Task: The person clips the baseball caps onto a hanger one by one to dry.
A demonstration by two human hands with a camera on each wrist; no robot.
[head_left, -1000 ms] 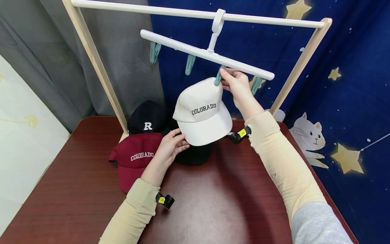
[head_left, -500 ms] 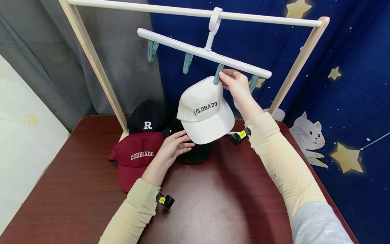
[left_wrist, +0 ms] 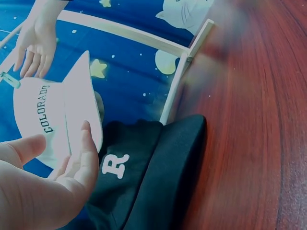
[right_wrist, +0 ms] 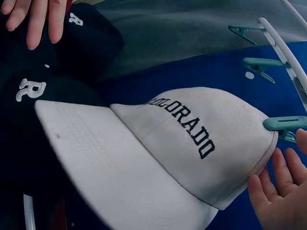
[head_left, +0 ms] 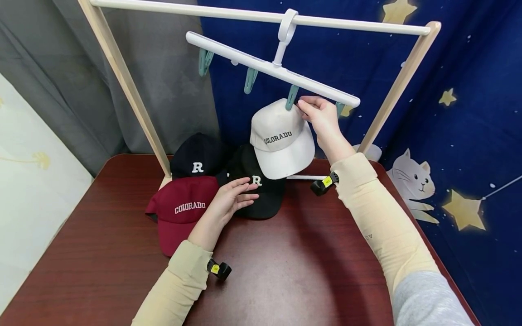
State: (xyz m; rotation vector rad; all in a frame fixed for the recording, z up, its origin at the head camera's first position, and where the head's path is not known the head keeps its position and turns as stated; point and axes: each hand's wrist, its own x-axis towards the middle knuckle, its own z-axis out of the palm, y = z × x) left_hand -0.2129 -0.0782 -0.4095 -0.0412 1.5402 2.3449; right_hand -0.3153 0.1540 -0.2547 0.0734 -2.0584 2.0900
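Note:
A white cap (head_left: 281, 151) lettered COLORADO hangs, brim down, from a green clip (head_left: 292, 97) on a tilted white hanger (head_left: 269, 68). My right hand (head_left: 325, 124) is just right of that clip. In the right wrist view its fingers (right_wrist: 283, 175) lie by the cap's edge, spread and not pinching the clip; whether they touch the cap I cannot tell. My left hand (head_left: 228, 199) is below the white cap and apart from it, fingers loosely extended, in front of a black cap (left_wrist: 139, 172) with a white R.
A dark red COLORADO cap (head_left: 179, 219) and another dark R cap (head_left: 197, 151) sit at the left on the brown table (head_left: 261, 280). The hanger hooks over a white rail (head_left: 359, 25) between wooden posts (head_left: 130, 90). Other green clips (head_left: 250, 80) hang along the hanger.
The left hand has come off the white cap's brim, and the cap has swung right and back. The right fingers have let go of the clip. The hanger tilts more steeply.

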